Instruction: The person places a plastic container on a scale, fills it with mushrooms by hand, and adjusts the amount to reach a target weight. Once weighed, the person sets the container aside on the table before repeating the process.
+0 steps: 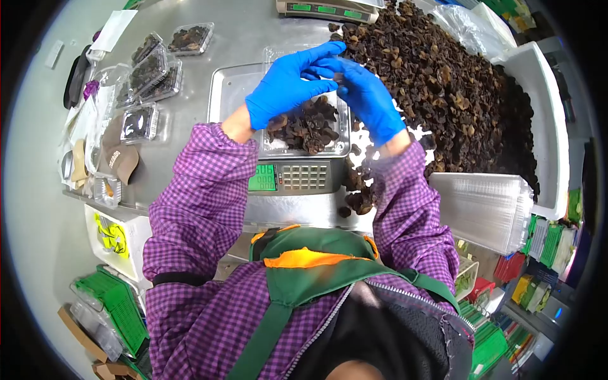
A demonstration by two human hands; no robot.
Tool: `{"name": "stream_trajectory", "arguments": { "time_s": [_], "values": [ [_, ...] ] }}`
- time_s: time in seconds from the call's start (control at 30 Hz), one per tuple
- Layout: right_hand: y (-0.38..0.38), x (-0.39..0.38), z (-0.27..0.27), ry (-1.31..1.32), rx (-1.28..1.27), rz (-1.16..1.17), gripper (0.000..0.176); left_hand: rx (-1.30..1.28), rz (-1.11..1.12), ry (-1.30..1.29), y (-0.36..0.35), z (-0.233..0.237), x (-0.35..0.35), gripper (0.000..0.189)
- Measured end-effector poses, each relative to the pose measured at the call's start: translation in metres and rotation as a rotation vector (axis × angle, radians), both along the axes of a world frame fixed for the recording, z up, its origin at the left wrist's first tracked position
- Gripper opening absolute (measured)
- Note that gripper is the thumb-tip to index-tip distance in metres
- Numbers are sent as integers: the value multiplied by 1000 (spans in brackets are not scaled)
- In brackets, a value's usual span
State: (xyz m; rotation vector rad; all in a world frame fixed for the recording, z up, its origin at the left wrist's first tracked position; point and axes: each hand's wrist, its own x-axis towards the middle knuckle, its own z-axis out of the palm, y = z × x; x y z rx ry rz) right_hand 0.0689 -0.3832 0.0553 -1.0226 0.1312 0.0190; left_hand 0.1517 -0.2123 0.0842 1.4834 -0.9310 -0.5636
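Observation:
Both my hands wear blue gloves and meet above a clear plastic clamshell box (272,144), which stands on the pan of a digital scale (329,174) and holds dark brown wood ear mushrooms (307,126). My left hand (291,82) has its fingers stretched toward the right, with the thumb apart from the index finger. Close against those fingertips, my right hand (370,98) is bent with its fingers drawn together. A small dull piece shows at its fingertips, too blurred to name. The box's lid (275,54) stands open behind my left hand.
A large heap of wood ear mushrooms (443,88) spreads to the right, beside a white foam box (548,126). Stacked clear boxes (484,206) lie at front right. Filled boxes (149,73) and a brown cap (121,161) are at left. A second scale (326,9) stands behind.

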Motion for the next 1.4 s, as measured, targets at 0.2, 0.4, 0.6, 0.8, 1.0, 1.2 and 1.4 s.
{"name": "stream_trajectory", "arguments": {
  "time_s": [0.2, 0.4, 0.6, 0.8, 1.0, 1.2, 1.4],
  "values": [
    [0, -98, 17, 231, -108, -52, 30, -117, 120, 93, 43, -23, 13, 50],
    [63, -115, 6, 324, -606, 267, 29, 161, 581, 300, 77, -79, 41, 43],
    [62, -83, -33, 221, -1039, 39, 38, -147, 473, 749, 59, -105, 43, 37],
    [14, -122, -13, 410, -626, -302, 24, -10, 397, 307, 86, -61, 1, 52],
    [-4, -131, -19, 597, -596, -49, 33, 422, 386, 204, 111, -69, -54, 77],
    [19, -92, -50, 577, -481, -46, 31, 228, 311, 484, 112, -74, -64, 76],
    [13, -94, -48, 522, -571, -2, 31, 158, 309, 539, 113, -80, -64, 76]
  ]
}}
